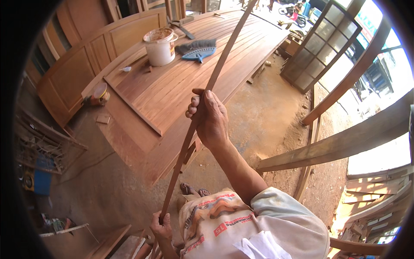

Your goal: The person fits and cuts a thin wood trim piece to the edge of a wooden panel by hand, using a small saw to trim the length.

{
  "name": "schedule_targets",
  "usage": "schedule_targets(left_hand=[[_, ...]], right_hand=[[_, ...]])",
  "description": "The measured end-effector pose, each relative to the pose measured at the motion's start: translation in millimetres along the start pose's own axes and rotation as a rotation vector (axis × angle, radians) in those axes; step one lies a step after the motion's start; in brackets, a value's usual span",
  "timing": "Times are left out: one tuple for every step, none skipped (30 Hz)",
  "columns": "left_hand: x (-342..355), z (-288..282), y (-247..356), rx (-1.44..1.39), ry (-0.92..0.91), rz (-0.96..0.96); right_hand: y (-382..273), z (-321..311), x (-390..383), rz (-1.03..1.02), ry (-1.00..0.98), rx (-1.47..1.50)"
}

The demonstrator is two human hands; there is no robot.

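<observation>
A long, thin wooden strip [225, 52] slants up from the lower left across the view, held in both hands. My right hand [211, 120] is closed round its middle, thumb along the face, above the near edge of a large wooden door [142, 93]. Lower down, close to my body, my left hand [161, 226] grips the strip nearer its lower end. The door lies flat, with grooved planks inside a frame. A white bucket [160, 52] with a stained rim stands on it, next to a blue brush head [200, 53] with dark bristles.
A narrow batten [133, 106] lies across the door, near a small yellow-lidded container [101, 94]. Panelled woodwork [77, 82] leans at the left. On the right stand a glazed window frame [321, 45] and a slanting timber [336, 142]. Motorcycles are parked far back.
</observation>
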State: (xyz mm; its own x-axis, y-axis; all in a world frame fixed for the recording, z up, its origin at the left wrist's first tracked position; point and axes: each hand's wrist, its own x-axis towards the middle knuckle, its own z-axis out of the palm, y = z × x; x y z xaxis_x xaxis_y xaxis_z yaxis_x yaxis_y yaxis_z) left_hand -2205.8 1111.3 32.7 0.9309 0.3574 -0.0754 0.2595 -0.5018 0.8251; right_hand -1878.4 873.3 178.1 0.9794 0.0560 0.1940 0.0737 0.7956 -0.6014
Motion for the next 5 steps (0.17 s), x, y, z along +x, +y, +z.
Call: schedule_targets(left_hand=[[10.2,7.6,-1.3,-0.005,-0.012,0.032],[19.8,14.5,-0.6,-0.004,-0.019,0.06],[29.7,18.2,1.7,0.001,-0.036,0.087],[41.2,22.8,8.4,0.017,-0.07,0.123],[53.2,28.1,17.6,0.032,-0.102,0.159]], right_hand=[[-6.2,-17.3,3.6,-0.013,0.032,-0.11],[-13.1,-35.9,8.8,-0.02,0.066,-0.214],[-20.5,-60.6,12.7,0.027,0.136,-0.408],[-24.4,-75.3,15.3,-0.056,0.172,-0.634],[-25.0,-86.4,14.1,-0.137,0.21,-0.86]])
